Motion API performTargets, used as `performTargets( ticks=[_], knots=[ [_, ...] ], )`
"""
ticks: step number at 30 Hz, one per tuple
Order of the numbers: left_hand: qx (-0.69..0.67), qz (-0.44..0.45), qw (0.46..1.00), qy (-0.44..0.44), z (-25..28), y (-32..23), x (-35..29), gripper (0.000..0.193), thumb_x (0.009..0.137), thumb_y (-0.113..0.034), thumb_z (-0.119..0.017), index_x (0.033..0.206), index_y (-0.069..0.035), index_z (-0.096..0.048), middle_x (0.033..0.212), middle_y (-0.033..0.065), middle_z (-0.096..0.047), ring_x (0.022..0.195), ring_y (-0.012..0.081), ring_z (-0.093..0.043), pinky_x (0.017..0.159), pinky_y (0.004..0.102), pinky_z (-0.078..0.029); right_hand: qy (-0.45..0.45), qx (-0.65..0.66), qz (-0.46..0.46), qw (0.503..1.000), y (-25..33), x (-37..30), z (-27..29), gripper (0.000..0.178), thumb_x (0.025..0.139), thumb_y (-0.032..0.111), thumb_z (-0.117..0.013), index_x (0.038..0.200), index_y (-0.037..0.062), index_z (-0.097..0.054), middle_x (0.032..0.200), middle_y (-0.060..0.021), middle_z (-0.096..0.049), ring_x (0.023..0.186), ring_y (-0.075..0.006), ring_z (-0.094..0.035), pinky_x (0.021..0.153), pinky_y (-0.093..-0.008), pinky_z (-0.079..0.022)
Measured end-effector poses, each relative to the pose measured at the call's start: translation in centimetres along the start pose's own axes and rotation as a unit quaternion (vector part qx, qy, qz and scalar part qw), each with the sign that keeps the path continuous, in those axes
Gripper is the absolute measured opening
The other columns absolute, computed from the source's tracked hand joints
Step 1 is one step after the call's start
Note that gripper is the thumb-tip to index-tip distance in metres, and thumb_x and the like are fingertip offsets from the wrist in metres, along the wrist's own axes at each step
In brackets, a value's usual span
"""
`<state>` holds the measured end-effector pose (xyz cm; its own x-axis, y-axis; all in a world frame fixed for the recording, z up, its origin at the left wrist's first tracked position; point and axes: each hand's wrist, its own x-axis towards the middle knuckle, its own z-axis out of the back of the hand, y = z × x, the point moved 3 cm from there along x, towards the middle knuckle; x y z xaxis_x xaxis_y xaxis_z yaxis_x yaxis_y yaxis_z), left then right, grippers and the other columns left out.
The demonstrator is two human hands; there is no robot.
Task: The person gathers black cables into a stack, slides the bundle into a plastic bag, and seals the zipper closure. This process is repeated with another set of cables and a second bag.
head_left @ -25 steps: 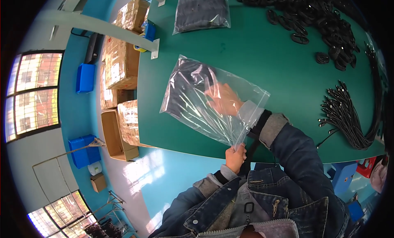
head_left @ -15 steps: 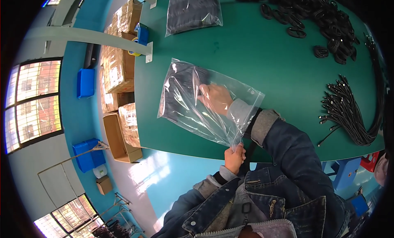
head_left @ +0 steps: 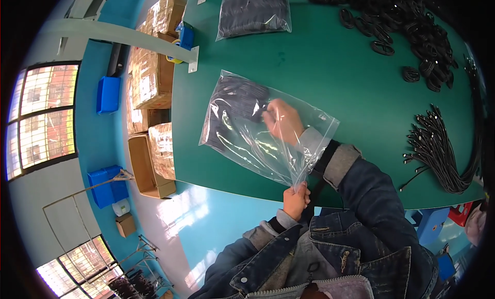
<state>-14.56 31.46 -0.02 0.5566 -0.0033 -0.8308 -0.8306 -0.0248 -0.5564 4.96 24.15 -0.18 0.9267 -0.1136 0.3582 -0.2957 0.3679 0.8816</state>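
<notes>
A green table (head_left: 335,82) spread beneath the fingers. Over it, a clear bag (head_left: 317,117) held black cables (head_left: 240,95) just beyond the fingertips inside. The right hand (head_left: 285,123) curled its fingers there, grip unclear; the left hand's (head_left: 295,202) were clamped on the bag's gathered edge.

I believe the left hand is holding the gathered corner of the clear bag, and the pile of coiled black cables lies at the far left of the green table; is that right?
Not quite: the head view shows the pile of coiled black cables at the far right of the green table. The left hand is indeed holding the gathered corner of the clear bag.
</notes>
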Motion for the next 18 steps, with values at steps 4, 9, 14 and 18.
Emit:
performTargets(
  ticks=[4,9,14,18],
  knots=[
    [-0.002,-0.003,1.000,0.009,0.0,0.1,0.1,0.035,0.088,-0.030,-0.052,0.064,-0.004,-0.053,0.048,0.0031,-0.047,0.037,0.0097,-0.040,0.036,0.0226,-0.030,-0.031,-0.051,0.031,0.998,0.0,0.5,0.0,0.021,0.077,0.018,-0.064,0.084,0.0023,-0.051,0.065,-0.0142,-0.055,0.061,-0.0343,-0.055,0.052,-0.0412,-0.042],
    [0.006,-0.002,1.000,0.008,-0.1,0.3,0.2,0.036,0.088,-0.030,-0.051,0.064,-0.003,-0.053,0.048,0.0032,-0.047,0.036,0.0099,-0.039,0.035,0.0227,-0.030,0.016,-0.074,-0.059,0.995,0.4,1.2,-0.2,0.018,0.079,0.019,-0.060,0.078,0.0031,-0.053,0.065,-0.0163,-0.055,0.060,-0.0365,-0.054,0.054,-0.0438,-0.042],
    [0.017,0.004,1.000,0.014,-0.2,0.0,0.2,0.036,0.089,-0.030,-0.051,0.064,-0.003,-0.053,0.047,0.0033,-0.047,0.036,0.0101,-0.039,0.035,0.0229,-0.030,0.061,-0.092,-0.059,0.992,0.6,1.8,-0.4,0.016,0.081,0.019,-0.057,0.075,0.0043,-0.054,0.065,-0.0176,-0.055,0.060,-0.0370,-0.054,0.054,-0.0448,-0.042],
    [0.017,0.000,1.000,0.012,-0.2,-0.2,0.2,0.037,0.089,-0.030,-0.051,0.065,-0.003,-0.053,0.048,0.0035,-0.047,0.036,0.0102,-0.039,0.035,0.0229,-0.030,0.103,-0.101,-0.076,0.987,0.1,1.6,-1.1,0.019,0.080,0.022,-0.055,0.071,0.0053,-0.055,0.065,-0.0167,-0.057,0.062,-0.0361,-0.055,0.054,-0.0460,-0.041]
  ],
)
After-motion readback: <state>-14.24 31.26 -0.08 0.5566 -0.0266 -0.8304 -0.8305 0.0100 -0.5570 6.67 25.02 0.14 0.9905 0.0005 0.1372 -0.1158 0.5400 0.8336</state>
